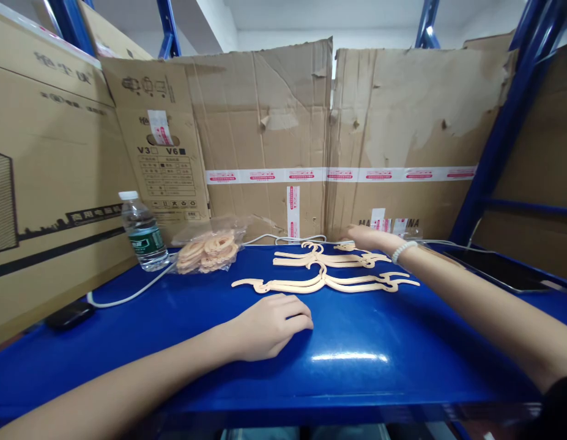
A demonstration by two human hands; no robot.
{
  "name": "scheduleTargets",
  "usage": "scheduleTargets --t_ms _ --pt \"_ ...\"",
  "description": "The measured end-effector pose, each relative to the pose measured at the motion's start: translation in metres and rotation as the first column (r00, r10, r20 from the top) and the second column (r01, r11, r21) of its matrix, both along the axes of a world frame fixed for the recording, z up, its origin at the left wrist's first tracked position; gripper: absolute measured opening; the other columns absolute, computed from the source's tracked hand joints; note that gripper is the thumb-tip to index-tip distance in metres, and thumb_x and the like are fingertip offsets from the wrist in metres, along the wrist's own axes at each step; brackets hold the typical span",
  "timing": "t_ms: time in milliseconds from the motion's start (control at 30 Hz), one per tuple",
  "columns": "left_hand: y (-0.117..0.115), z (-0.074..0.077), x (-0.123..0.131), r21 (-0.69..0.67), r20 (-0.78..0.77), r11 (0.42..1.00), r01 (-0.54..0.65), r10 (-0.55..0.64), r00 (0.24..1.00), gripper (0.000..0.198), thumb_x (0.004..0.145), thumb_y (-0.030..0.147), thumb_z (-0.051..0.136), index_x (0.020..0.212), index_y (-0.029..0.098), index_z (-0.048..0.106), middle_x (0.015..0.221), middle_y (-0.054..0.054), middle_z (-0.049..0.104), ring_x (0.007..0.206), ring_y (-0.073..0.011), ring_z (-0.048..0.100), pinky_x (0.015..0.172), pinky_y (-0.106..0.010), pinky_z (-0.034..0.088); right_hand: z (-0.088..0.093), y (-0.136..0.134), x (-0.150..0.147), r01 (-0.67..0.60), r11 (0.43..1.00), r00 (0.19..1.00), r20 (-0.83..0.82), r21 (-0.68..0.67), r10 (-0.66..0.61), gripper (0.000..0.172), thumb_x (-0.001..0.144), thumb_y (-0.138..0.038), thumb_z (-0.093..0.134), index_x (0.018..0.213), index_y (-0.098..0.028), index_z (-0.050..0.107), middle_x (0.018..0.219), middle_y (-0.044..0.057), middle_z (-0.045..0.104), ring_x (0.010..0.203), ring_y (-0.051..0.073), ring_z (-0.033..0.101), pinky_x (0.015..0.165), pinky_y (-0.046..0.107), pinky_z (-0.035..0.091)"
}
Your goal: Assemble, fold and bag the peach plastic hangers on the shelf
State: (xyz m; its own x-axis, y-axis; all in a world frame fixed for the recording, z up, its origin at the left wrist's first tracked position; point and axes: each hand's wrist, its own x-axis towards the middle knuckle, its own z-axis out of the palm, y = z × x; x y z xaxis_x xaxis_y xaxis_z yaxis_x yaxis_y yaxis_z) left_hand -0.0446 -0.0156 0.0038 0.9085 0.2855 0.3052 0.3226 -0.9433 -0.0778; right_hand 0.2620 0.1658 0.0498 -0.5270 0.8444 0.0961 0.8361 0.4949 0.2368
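Observation:
My left hand rests on the blue tabletop, palm down, fingers loosely bent and nothing visible in them. Just beyond it lies a peach plastic folding hanger, its arms spread sideways and its hook pointing away from me. Behind that are more peach hanger parts, arms and hooks overlapping. Stretched out to the back of the table, my right hand is over these parts, with a beaded bracelet at the wrist. A small peach piece shows below its fingers; whether they grip anything is hidden.
A clear bag of peach rings and a water bottle stand at the back left. A white cable runs by a black object. A dark tablet-like slab lies right. Cardboard walls the back.

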Motion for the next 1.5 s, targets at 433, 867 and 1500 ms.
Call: scheduleTargets --t_ms 433,867,1500 --pt "0.001 -0.001 0.0 -0.035 0.036 0.999 -0.008 0.009 0.999 0.027 0.088 0.007 0.04 0.107 0.017 0.057 0.108 -0.009 0.062 0.097 -0.0193 0.058 0.086 -0.03 0.046 -0.021 -0.002 -0.031 0.105 0.993 0.994 0.005 0.052 -0.105 0.027 0.081 -0.02 0.053 0.1 -0.014 0.072 0.097 0.018 0.071 0.091 0.029 0.068 0.071 0.031 0.049" --pt "-0.003 0.001 0.002 -0.224 0.138 0.974 -0.038 0.07 0.988 0.026 0.087 0.009 0.043 0.106 0.019 0.059 0.106 -0.008 0.064 0.098 -0.0195 0.059 0.088 -0.032 0.046 0.016 -0.005 -0.021 0.075 0.991 0.966 -0.257 0.114 -0.044 0.017 0.069 -0.012 0.057 0.08 -0.013 0.071 0.077 0.009 0.072 0.074 0.022 0.068 0.064 0.025 0.048" --pt "0.005 -0.003 0.011 -0.911 0.384 0.191 0.365 0.716 0.584 0.037 0.073 0.043 0.074 0.084 0.015 0.054 0.077 -0.003 0.063 0.065 -0.0124 0.062 0.062 -0.025 0.048 -0.03 -0.164 -0.093 -0.586 0.808 0.438 -0.814 0.065 0.383 0.015 0.079 -0.016 0.059 0.092 -0.021 0.059 0.083 0.001 0.067 0.073 0.012 0.063 0.063 0.023 0.053"
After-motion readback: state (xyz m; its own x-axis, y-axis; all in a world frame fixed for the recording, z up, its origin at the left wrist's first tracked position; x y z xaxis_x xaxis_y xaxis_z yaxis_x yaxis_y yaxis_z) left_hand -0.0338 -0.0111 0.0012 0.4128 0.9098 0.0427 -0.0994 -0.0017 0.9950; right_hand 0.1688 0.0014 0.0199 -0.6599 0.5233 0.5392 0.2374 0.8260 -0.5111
